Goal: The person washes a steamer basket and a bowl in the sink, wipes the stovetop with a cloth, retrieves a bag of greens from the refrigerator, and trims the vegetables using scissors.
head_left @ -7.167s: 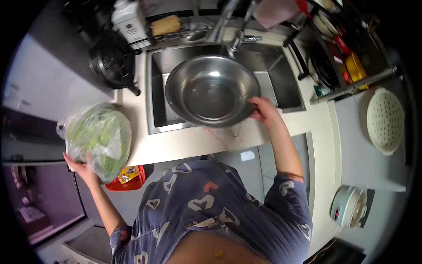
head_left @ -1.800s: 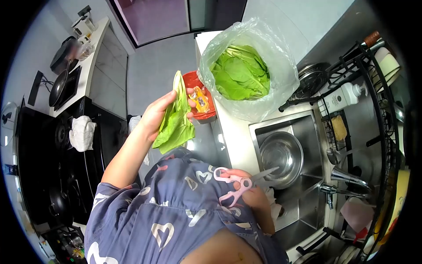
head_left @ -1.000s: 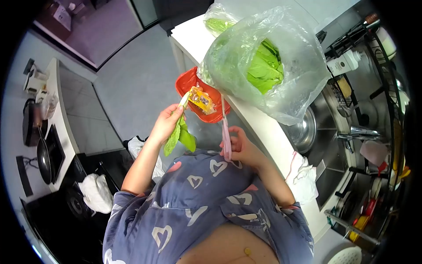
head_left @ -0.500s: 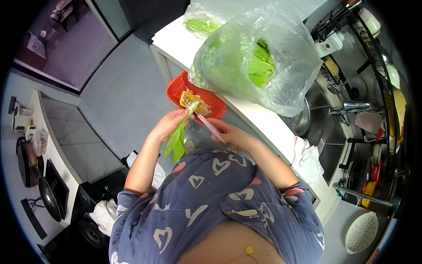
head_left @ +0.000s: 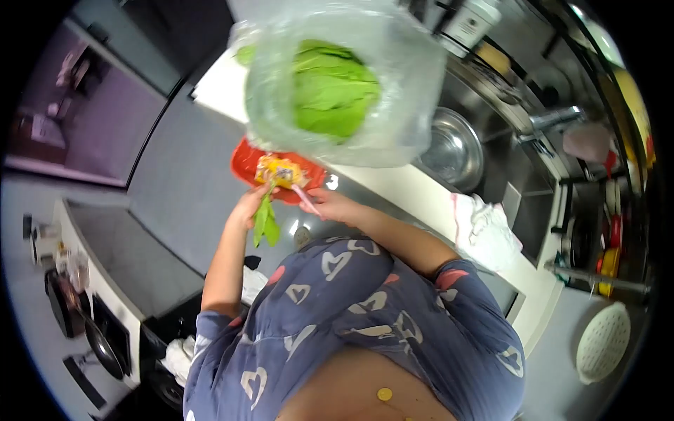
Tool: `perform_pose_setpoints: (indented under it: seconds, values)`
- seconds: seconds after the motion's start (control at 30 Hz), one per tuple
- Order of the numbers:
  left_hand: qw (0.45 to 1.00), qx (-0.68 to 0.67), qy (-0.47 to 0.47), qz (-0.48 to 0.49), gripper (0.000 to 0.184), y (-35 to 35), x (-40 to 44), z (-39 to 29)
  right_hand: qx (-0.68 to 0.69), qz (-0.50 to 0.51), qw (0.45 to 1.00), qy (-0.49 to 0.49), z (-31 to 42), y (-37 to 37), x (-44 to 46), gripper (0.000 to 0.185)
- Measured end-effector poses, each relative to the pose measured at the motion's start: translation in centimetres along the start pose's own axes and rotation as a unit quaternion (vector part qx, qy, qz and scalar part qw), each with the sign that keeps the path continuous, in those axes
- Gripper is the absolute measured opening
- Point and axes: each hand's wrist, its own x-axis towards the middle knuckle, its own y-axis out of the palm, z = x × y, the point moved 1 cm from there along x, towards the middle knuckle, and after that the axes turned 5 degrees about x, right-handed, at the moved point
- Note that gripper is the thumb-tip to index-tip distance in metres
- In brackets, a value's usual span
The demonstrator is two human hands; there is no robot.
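Note:
In my left hand (head_left: 249, 205), closed fingers grip a green leafy vegetable stem (head_left: 265, 219), its leaves hanging down toward me. My right hand (head_left: 330, 205) is wrapped round a slim pink knife-like tool (head_left: 306, 199), whose tip points at the stem; blur hides its exact kind. Both hands are over the near edge of a red bin (head_left: 242, 160) with a yellow wrapper (head_left: 270, 168) and other scraps inside. Beyond the bin, a large clear plastic bag (head_left: 411, 77) stands on the counter with leafy greens (head_left: 333, 95) showing in its mouth.
A white counter (head_left: 393, 175) runs along the right, with a metal bowl (head_left: 453, 151) in the sink (head_left: 523, 182) and a white cloth (head_left: 484, 231) on the edge. A faucet (head_left: 554, 121) juts over the sink. At left, a frying pan (head_left: 105, 351) is by the stove.
The view has turned, so the bag, bin and hands appear farther left. The hands have come nearer the bin with the stem and the pink tool still held.

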Motion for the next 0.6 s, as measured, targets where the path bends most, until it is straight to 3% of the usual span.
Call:
perform_pose_setpoints:
  seconds: [0.1, 0.2, 0.27, 0.33, 0.4, 0.47, 0.5, 0.53, 0.6]
  values:
    - [0.999, 0.0, -0.032, 0.011, 0.033, 2.8, -0.7, 0.0, 0.028, -0.02, 0.999, -0.028, 0.2, -3.4, -4.3, 0.06]
    - [0.988, -0.06, -0.035, 0.137, 0.037, 9.0, -2.2, -1.9, 0.039, -0.022, 0.996, -0.077, 0.1, -8.3, -12.2, 0.056]
    - [0.971, -0.059, -0.038, 0.228, 0.038, 16.0, -3.7, -5.4, 0.045, -0.107, 0.977, -0.176, -0.8, -11.3, -17.6, 0.055]
    - [0.972, -0.061, -0.06, 0.219, 0.042, 24.0, -4.3, -8.7, 0.038, -0.185, 0.957, -0.223, -1.2, -14.5, -22.6, 0.06]
    - [0.954, -0.068, -0.033, 0.29, 0.045, 31.4, -3.5, -11.6, 0.134, -0.256, 0.927, -0.239, -3.7, -17.5, -25.9, 0.07]
    - [0.939, -0.12, 0.017, 0.32, 0.046, 37.7, 0.0, -12.5, 0.163, -0.341, 0.915, -0.145, -1.2, -19.3, -28.7, 0.08]
    - [0.927, -0.118, 0.008, 0.357, 0.045, 40.1, 2.3, -12.9, 0.177, -0.353, 0.897, -0.198, -0.8, -19.7, -29.7, 0.083]
    - [0.929, -0.094, 0.022, 0.357, 0.053, 42.1, 1.6, -14.8, 0.193, -0.368, 0.875, -0.249, -1.0, -20.1, -30.6, 0.085]
    - [0.973, 0.138, 0.111, 0.151, 0.075, 44.4, 5.3, -14.6, 0.257, -0.354, 0.828, -0.352, -2.4, -21.1, -31.1, 0.09]
